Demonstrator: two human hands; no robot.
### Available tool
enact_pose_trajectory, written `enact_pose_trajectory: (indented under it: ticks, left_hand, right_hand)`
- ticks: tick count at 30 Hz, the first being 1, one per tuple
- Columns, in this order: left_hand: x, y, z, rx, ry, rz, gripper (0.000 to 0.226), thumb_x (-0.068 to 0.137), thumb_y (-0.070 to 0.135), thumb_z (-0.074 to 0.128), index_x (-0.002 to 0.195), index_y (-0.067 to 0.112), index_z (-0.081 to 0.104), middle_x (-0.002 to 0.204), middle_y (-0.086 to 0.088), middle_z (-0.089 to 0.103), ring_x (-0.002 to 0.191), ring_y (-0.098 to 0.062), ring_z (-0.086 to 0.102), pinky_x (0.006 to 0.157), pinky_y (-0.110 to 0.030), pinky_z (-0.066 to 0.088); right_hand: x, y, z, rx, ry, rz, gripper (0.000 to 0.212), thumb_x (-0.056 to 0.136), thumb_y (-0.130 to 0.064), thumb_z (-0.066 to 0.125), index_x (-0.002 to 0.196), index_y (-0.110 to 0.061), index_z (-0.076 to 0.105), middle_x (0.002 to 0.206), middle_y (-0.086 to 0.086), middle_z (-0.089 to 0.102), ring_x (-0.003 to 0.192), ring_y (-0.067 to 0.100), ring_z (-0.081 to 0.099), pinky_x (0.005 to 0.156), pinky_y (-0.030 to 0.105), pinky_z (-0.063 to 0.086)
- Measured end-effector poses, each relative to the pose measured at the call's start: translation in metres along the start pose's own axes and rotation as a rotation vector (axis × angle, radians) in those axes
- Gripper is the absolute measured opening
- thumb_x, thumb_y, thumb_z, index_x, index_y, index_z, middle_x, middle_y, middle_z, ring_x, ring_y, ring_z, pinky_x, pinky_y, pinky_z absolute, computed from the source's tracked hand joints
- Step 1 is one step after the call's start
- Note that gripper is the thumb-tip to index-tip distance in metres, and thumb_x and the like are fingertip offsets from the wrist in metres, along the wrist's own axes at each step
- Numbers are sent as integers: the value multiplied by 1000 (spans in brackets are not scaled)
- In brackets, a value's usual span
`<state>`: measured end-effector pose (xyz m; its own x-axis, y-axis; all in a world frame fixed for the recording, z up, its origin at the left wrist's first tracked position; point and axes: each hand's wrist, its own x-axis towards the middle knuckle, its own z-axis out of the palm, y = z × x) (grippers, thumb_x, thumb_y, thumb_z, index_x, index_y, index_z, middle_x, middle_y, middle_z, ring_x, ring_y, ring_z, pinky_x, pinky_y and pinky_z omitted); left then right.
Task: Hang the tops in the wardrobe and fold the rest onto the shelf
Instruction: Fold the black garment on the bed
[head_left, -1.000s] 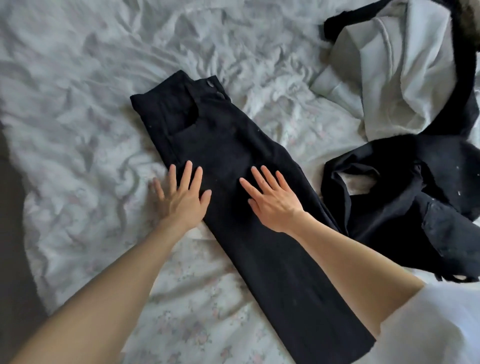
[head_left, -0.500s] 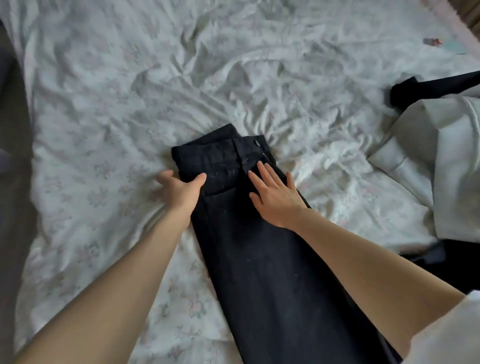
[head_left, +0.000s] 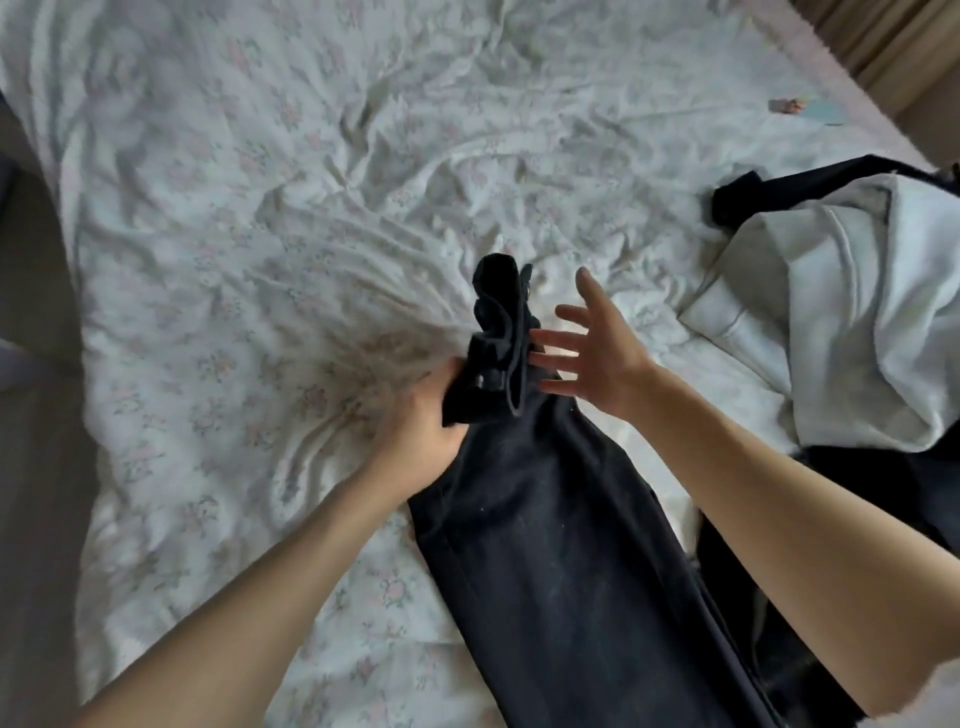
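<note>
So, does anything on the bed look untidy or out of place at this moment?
Yes. The waist end of the black trousers is bunched up in the left hand, not flat. A white top lies crumpled on dark clothes at the right. The sheet is wrinkled.

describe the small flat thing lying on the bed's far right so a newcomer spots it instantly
Start at the wrinkled floral white bedsheet, then follow it to its far right edge, beyond the pale grey garment. There lies a small flat light-blue card with a pinkish end, the only non-clothing item there.
</note>
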<state>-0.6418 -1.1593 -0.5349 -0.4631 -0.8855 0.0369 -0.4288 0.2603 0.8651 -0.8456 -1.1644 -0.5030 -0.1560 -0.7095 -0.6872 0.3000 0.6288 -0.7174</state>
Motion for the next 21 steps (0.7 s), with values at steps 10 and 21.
enact_pose_trajectory:
  ticks: [10,21]
  left_hand:
    - [-108,58,46,480,-463,596,62,46,-20,62,98,14,67,124,5,64,109,-26,61,101,-59,38]
    - [-182,40,87,664,-1066,313,30,80,14,53,109,22,52,148,14,37,146,-15,5,113,-55,-16]
  right_hand:
    - [-138,73,-78,25,138,0,29,83,-29,68,105,-10,71,93,11,73,84,25,71,64,30,56]
    - [-178,198,-124,-368,456,274,31,87,1,43,107,-12,63,98,10,66,87,21,63,78,37,56]
